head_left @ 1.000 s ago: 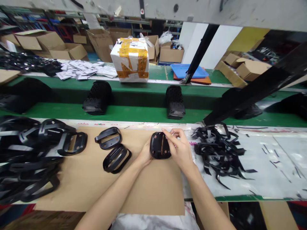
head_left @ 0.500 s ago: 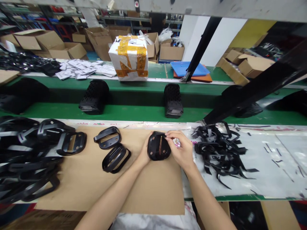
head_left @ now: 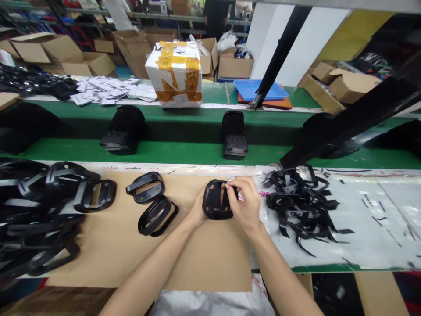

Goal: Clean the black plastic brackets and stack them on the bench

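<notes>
A black oval plastic frame (head_left: 213, 202) with small round holes and a long slot is held up over the brown cardboard sheet (head_left: 213, 259). My left hand (head_left: 198, 208) grips its left side, with most of the fingers hidden behind it. At the upper right edge, thumb and fingers of my right hand (head_left: 246, 199) are pinched on the frame; whether a thin strip is also between them I cannot tell. To the left, two similar black frames with raised handles, an upper one (head_left: 148, 192) and a lower one (head_left: 162, 223), lie on the cardboard.
Many more black frames are heaped (head_left: 42, 197) at the far left. A tangled pile of black strips (head_left: 301, 202) lies on the right. Black perforated parts (head_left: 235, 136) stand on the green belt (head_left: 184, 151) behind. A slanted black post (head_left: 345, 114) crosses the right side.
My right hand has shifted slightly left and its fingertips now sit closer over the frame's upper right edge. My left hand keeps its hold. The whole view has tilted a little.
</notes>
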{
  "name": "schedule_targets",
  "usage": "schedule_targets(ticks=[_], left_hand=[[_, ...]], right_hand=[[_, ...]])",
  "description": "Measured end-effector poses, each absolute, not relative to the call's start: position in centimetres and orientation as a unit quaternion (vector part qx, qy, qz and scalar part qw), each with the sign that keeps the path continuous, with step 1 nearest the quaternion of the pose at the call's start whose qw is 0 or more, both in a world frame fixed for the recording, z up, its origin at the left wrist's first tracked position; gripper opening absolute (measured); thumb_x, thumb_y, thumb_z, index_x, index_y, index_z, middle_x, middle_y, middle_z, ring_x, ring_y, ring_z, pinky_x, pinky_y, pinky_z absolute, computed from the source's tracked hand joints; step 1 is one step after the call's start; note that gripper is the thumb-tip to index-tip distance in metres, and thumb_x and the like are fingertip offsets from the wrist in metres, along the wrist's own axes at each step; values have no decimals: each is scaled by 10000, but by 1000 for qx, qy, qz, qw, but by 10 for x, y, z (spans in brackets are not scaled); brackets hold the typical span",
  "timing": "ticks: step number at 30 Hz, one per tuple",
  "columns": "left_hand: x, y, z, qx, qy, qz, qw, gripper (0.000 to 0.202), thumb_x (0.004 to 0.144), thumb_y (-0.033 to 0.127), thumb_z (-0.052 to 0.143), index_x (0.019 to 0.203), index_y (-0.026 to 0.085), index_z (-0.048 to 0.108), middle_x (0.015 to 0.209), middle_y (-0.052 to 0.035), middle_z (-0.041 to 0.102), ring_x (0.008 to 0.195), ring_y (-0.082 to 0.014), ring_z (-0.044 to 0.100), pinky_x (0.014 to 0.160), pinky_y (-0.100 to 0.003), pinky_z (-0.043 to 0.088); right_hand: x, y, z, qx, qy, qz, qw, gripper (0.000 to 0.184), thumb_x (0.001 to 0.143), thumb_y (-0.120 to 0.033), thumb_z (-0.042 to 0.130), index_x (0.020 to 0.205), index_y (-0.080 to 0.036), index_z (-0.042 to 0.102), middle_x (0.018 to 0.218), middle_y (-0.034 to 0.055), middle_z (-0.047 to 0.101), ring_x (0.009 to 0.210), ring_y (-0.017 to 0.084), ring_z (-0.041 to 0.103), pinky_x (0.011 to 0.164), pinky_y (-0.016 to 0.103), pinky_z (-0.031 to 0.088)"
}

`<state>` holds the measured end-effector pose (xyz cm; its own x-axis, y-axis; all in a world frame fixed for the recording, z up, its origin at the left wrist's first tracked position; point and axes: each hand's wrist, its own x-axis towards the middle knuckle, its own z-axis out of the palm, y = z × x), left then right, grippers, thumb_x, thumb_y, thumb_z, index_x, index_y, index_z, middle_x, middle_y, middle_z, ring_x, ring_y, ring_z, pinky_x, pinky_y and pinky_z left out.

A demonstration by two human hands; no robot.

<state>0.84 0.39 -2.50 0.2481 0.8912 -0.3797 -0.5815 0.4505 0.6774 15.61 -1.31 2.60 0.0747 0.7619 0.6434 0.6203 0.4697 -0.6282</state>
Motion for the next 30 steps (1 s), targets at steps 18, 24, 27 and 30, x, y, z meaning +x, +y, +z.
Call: schedule_targets(ticks=[18, 24, 27, 30], left_hand=[[8, -2, 0, 335, 360, 463, 737, 452, 847, 493, 793, 1174, 229, 624, 1052, -6, 699, 912, -164, 638, 814, -250, 493], [8, 4, 4, 271, 305, 430, 805, 449, 833, 508, 812, 1077, 156, 675, 923, -46, 720, 815, -167, 666, 776, -269, 511], [7, 5, 4, 269, 295, 421, 815, 450, 799, 470, 853, 1055, 138, 689, 914, -61, 729, 782, -165, 673, 761, -275, 524], [10, 2, 2, 279, 302, 431, 803, 441, 825, 475, 830, 1077, 139, 694, 941, -65, 735, 809, -169, 680, 784, -275, 524]], right_hand=[[147, -43, 30, -562, -634, 323, 422, 1138, 738, -381, 868, 1641, -282, 184, 1679, 149, 251, 1576, 365, 237, 1286, 618, 232], [157, -49, 17, -531, -606, 360, 470, 954, 819, -347, 780, 1607, -283, 246, 1641, 143, 341, 1527, 344, 365, 1276, 605, 272], [161, -50, 20, -522, -618, 356, 467, 938, 804, -338, 776, 1592, -273, 270, 1615, 144, 374, 1501, 344, 401, 1267, 598, 293], [161, -49, 22, -534, -618, 346, 462, 930, 779, -315, 771, 1575, -264, 295, 1589, 144, 402, 1479, 349, 425, 1254, 599, 318]])
